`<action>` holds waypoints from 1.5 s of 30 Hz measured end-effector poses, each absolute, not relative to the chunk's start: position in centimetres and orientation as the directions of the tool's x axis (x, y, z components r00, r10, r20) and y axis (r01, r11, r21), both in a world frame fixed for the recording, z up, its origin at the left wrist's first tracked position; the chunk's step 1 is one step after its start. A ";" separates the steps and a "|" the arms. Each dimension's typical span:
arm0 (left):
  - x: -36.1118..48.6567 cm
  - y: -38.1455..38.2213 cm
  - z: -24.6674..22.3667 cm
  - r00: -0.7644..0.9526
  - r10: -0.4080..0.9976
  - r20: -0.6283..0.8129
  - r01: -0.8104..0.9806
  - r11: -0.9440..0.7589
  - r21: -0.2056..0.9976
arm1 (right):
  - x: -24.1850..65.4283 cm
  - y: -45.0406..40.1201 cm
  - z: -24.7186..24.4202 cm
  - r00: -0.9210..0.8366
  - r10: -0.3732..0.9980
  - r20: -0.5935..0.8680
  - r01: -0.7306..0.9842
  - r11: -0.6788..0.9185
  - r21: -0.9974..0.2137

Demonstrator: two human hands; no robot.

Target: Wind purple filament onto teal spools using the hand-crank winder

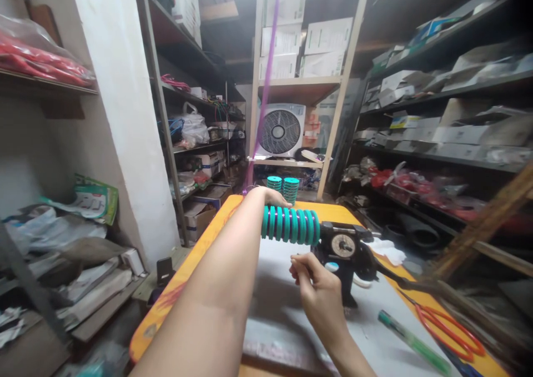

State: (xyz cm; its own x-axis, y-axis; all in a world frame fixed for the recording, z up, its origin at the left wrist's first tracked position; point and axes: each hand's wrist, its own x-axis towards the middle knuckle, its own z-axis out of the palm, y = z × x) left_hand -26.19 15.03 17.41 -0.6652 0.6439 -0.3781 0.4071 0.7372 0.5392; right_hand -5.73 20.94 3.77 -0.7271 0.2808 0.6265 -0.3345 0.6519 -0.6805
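A ribbed green coil former point(290, 225), with dark purple wire in its grooves, sits on a black winding machine point(343, 246) with a round dial. My left hand point(272, 197) reaches over the former's far left end, bent to the right. Its fingers are mostly hidden behind the former, so I cannot tell what they hold. Below the former, my right hand point(318, 285) is closed, fingertips pressed together. Anything between them is too small to see. A blurred purple strand point(266, 83) runs from above down to the table beside my left wrist.
Two green ribbed spools point(290, 191) stand behind my left hand. On the yellow table point(333, 202) lie orange-handled scissors point(452, 332), a green tube-like item point(412, 341) and white cloth point(387, 249). A box fan point(280, 131) and crowded shelves surround the table.
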 end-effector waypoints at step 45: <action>-23.4 13.0 17.8 -0.538 0.837 0.103 0.582 0.280 0.763 | -16.5 26.6 15.3 -0.861 0.236 0.451 -0.054 0.839 -0.542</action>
